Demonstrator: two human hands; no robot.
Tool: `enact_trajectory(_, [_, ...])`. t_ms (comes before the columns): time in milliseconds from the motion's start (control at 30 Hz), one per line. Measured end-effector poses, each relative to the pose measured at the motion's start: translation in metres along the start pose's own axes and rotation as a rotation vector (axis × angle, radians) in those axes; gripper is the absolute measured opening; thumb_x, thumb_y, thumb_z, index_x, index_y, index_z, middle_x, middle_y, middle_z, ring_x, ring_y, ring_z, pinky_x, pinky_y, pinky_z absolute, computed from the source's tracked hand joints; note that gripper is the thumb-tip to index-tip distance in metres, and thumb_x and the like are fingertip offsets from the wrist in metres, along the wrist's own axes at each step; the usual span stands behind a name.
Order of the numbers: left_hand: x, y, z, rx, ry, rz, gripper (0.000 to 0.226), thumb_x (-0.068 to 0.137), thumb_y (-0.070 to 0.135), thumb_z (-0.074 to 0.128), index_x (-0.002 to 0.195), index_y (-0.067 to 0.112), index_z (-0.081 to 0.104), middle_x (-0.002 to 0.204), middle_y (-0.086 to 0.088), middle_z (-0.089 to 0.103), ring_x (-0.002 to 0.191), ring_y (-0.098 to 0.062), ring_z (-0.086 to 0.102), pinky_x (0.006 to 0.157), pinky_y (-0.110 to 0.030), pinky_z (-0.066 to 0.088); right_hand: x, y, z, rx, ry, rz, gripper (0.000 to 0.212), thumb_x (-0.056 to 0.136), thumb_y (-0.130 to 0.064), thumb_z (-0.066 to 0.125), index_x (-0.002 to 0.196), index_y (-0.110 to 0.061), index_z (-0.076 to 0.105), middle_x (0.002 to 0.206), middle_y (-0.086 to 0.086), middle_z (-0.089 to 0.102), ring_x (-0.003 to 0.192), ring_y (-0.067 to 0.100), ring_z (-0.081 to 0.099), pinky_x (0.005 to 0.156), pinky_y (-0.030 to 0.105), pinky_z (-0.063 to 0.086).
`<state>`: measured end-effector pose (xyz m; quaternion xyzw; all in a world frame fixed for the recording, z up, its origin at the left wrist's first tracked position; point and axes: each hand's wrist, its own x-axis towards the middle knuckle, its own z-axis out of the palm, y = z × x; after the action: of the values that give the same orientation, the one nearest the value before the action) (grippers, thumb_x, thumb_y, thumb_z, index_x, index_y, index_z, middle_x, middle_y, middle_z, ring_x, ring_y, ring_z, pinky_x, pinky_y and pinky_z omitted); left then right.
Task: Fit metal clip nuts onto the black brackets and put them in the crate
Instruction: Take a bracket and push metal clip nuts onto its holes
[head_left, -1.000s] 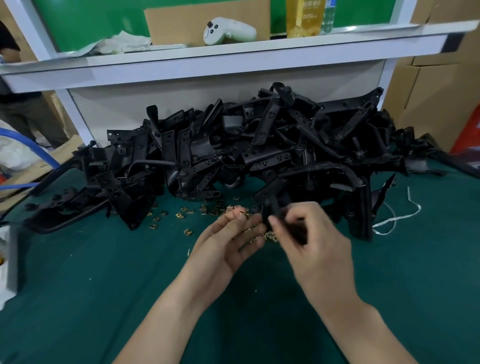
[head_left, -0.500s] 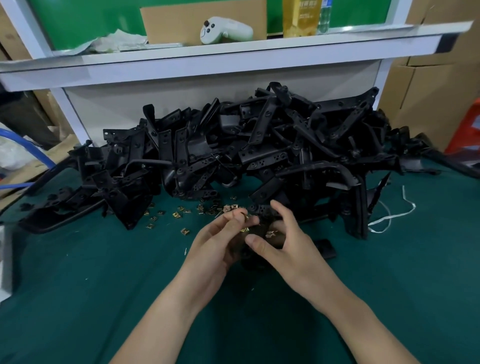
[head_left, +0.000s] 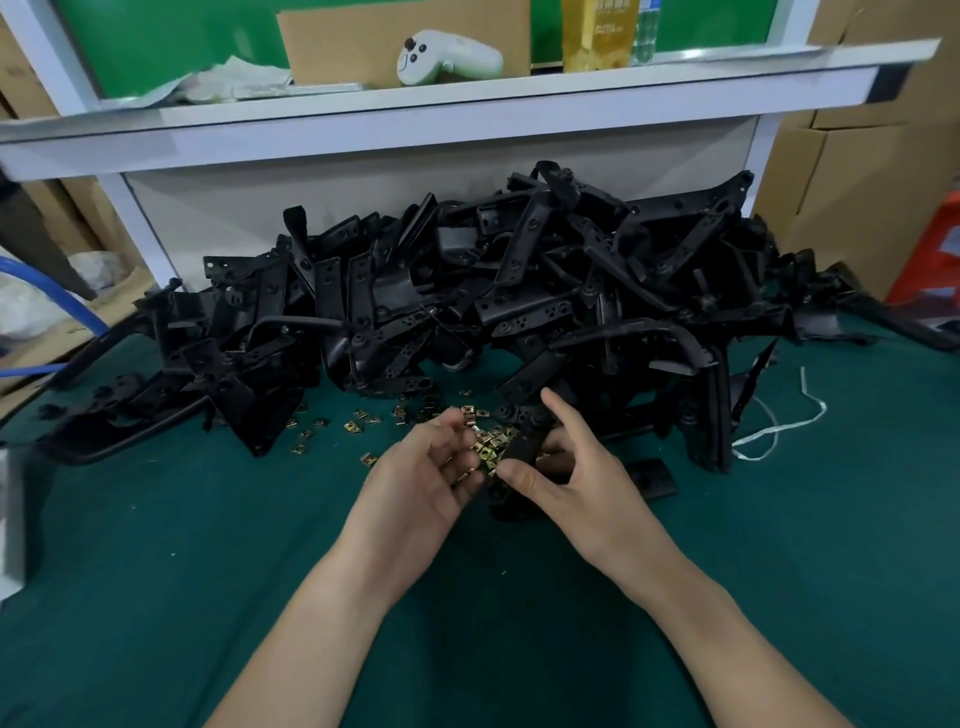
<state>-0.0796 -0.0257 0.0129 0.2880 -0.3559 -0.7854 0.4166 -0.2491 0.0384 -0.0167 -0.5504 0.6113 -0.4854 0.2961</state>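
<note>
Right hand (head_left: 576, 478) grips one black bracket (head_left: 527, 447) over the bench (head_left: 208, 571) middle, evidently steadying it so the left hand (head_left: 426, 473), pinching a clip nut (head_left: 469, 414), can push it on. The bracket pile (head_left: 519, 291) lies along the far edge and loose nuts (head_left: 358, 427) just before it, both within reach. No crate is in view.

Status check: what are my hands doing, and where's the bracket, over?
Left hand pinches a clip nut. Right hand grips one black bracket over the loose nuts. Bracket pile close behind; crate not in view.
</note>
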Motion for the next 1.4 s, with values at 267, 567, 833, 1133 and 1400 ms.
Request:
enact_trajectory(267, [-0.002,-0.014,0.000,0.789,0.171,0.473,0.026,0.099,0.012,0.061,0.095,0.036,0.069,0.094,0.014,0.072,0.086,-0.004,0.066,0.077,-0.013,0.049,0.001,0.000,0.000,-0.015,0.040,-0.026,0.071,0.075,-0.081,0.063,0.131,-0.080,0.018,0.115,-0.030,0.062,0.113,-0.013,0.054,0.091,0.020,0.044])
enact_trajectory(567, [-0.008,-0.021,0.003,0.930,0.117,0.596,0.025,0.099,0.015,0.063,0.097,0.040,0.063,0.096,0.018,0.069,0.087,-0.007,0.063,0.072,-0.010,0.046,0.001,-0.001,0.000,-0.030,0.038,-0.026,0.077,0.073,-0.082,0.063,0.128,-0.082,0.010,0.115,-0.041,0.054,0.112,-0.024,0.046,0.086,0.016,0.040])
enact_trajectory(833, [-0.009,-0.020,0.006,0.909,0.128,0.576,0.028,0.099,0.016,0.063,0.097,0.044,0.066,0.096,0.021,0.070,0.085,-0.004,0.063,0.074,-0.010,0.048,0.001,-0.001,0.001,-0.020,0.034,-0.038,0.080,0.068,-0.087,0.063,0.130,-0.082,0.011,0.116,-0.041,0.054,0.113,-0.023,0.047,0.087,0.016,0.041])
enact_trajectory(1133, [-0.002,-0.013,0.002,0.604,0.153,0.340,0.015,0.099,0.027,0.063,0.102,0.026,0.077,0.088,0.006,0.076,0.082,-0.007,0.068,0.081,-0.021,0.055,0.002,0.000,0.000,0.000,-0.028,-0.054,0.086,0.074,-0.075,0.070,0.142,-0.070,0.019,0.115,-0.040,0.057,0.113,-0.022,0.049,0.086,0.010,0.040])
enact_trajectory(1400, [0.001,-0.007,0.003,0.229,0.064,0.021,0.018,0.083,0.034,0.070,0.087,0.017,0.073,0.081,0.003,0.066,0.070,-0.008,0.061,0.070,-0.025,0.052,0.004,0.004,0.000,0.058,-0.071,-0.067,0.087,0.075,-0.068,0.073,0.146,-0.063,0.024,0.119,-0.026,0.065,0.118,-0.012,0.053,0.095,0.018,0.039])
